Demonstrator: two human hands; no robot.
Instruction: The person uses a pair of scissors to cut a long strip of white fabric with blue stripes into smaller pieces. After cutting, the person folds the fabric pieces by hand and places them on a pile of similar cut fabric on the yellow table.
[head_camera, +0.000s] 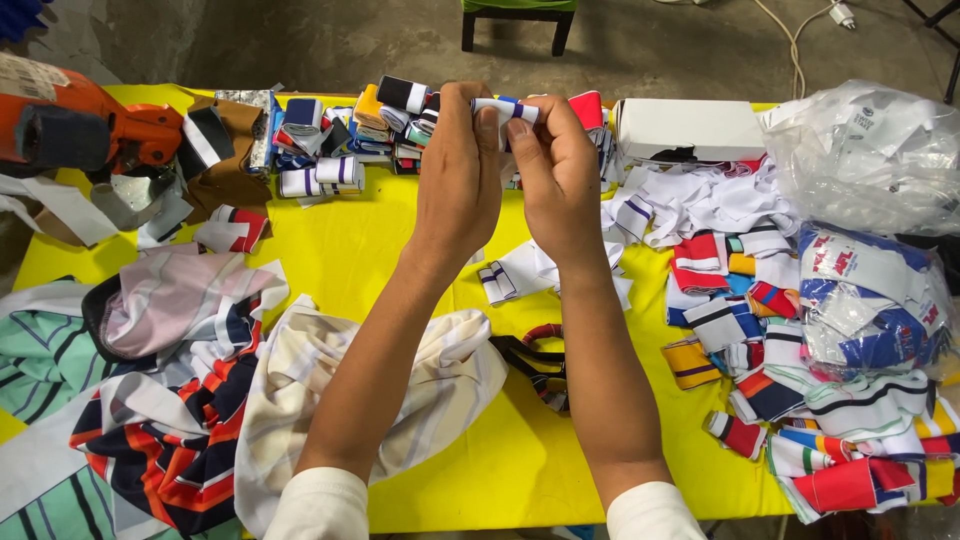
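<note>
Yellow cloth covers the bench (400, 250), and behind it is a grey concrete floor with one dark stool leg pair at the top edge. Both hands are lifted above the middle of the bench and meet on one small folded strip (508, 108), white with a blue band. The strip lies with its long axis across, from left to right, between the two grips. The left hand (458, 175) pinches its left end, thumb on the near side; the right hand (556, 170) closes thumb and forefinger on the right part. Both grips are clamped on the strip, and the hands almost touch each other, so neither is nearer than the other.

Most of the strip is hidden under the fingers; how long it is, or how many layers, I cannot tell. Behind the hands stands a row of folded strips (340, 135), partly covered by them. At the right are a white box (690, 128), a clear bag (870, 150) and a loose heap of striped strips (790, 330). At the left lie striped cloths (180, 400), cut off by the frame, and an orange tool (70, 125) whose kind is hard to make out.
</note>
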